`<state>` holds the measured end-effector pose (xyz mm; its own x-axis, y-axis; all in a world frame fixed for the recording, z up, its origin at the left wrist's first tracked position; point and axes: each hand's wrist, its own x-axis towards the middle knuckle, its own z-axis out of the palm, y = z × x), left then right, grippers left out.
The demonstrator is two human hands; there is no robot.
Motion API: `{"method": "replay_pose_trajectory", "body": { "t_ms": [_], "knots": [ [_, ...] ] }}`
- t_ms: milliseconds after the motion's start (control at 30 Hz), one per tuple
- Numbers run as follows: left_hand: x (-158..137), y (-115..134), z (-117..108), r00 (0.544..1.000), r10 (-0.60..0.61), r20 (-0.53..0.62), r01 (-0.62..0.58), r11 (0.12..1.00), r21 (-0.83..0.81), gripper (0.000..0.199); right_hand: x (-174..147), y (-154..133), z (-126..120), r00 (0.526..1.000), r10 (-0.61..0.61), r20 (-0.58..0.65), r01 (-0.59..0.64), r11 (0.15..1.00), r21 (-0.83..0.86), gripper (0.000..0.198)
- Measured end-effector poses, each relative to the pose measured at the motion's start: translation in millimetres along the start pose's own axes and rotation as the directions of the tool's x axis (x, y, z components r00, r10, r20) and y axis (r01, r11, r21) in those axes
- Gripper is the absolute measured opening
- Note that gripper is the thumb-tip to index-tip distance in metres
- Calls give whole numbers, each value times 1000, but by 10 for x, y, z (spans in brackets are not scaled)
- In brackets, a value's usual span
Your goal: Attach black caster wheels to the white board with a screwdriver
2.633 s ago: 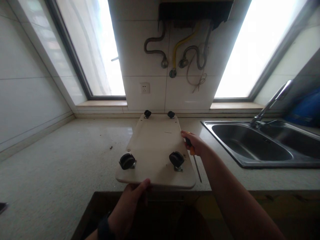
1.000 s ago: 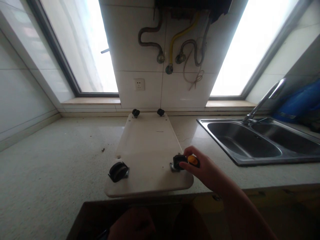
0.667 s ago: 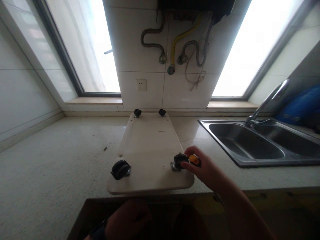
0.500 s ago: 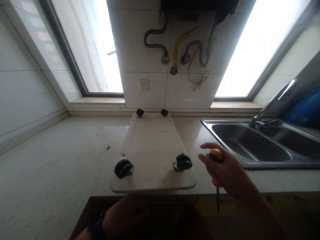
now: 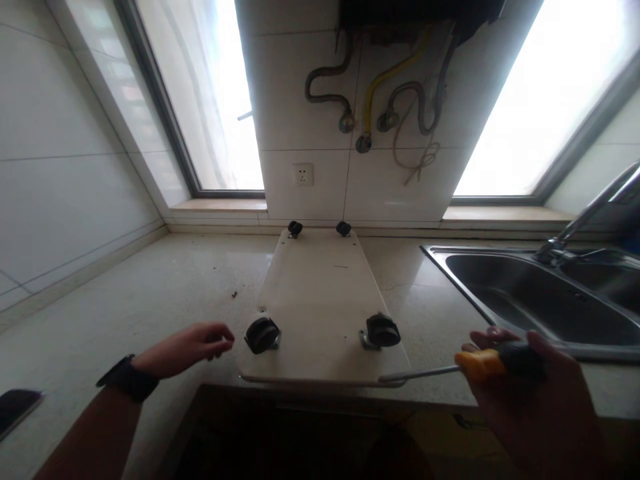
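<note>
Orange-and-black plastic fills the right hand [image 5: 547,400], at 4 o'clock from the board [image 5: 320,300]: its fingers wrap the handle of a screwdriver [image 5: 483,364] pointing to 9 o'clock, the tip over the board's near corner; whether they touch, I cannot tell. At 8 o'clock the left hand [image 5: 183,348] hangs loosely curled, holding nothing, just beside the board. Near casters [image 5: 263,335] stand at 7 and 5 o'clock on the board, which lies flat on the counter [image 5: 150,300], close to its front edge. It looks stiff, fairly heavy, not fragile, perhaps slick on its smooth face; the long rims at 9 and 3 o'clock seem the best hold. Far casters [image 5: 343,228] stand at 11 and 1; all four would probably swivel under a grip.
</note>
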<state>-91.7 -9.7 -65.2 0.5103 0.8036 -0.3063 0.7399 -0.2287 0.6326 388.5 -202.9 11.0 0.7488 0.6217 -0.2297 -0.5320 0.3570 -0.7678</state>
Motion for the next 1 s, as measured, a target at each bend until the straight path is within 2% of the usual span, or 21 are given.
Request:
{"method": "replay_pose_trajectory", "body": {
  "t_ms": [33, 100, 133, 200, 300, 433, 533, 700, 1000],
  "knots": [
    [105, -116, -56, 987, -5, -163, 11, 999, 36, 47, -18, 32, -8, 995, 67, -70, -64, 997, 44, 15],
    [344, -331, -121, 884, -28, -467, 101, 986, 133, 51, -61, 82, -20, 971, 179, -160, -161, 980, 117, 13],
    [467, -423, -131, 847, -47, -530, 145, 979, 144, 53, -79, 103, -34, 963, 207, -175, -186, 974, 131, 14],
    [696, -561, -116, 801, -68, -595, 200, 967, 159, 57, -95, 141, -95, 953, 230, -196, -209, 970, 123, 12],
    [944, -655, -63, 768, -33, -640, 234, 944, 232, 59, -71, 193, -253, 969, 198, -148, -190, 980, 66, 8],
    [1083, -666, -28, 757, 28, -653, 250, 911, 329, 52, -33, 229, -417, 980, 179, -87, -177, 984, 35, 15],
    [1087, -660, -14, 747, 48, -663, 266, 892, 365, 47, -48, 264, -451, 978, 196, -68, -196, 981, 9, 17],
    [1033, -624, 28, 729, 73, -681, 288, 870, 401, 43, -63, 402, -479, 989, 146, 20, -146, 989, -31, 22],
    [972, -535, 57, 716, 122, -687, 239, 882, 405, 40, 40, 482, -646, 988, 104, 117, -87, 986, -142, 24]
  ]
}}
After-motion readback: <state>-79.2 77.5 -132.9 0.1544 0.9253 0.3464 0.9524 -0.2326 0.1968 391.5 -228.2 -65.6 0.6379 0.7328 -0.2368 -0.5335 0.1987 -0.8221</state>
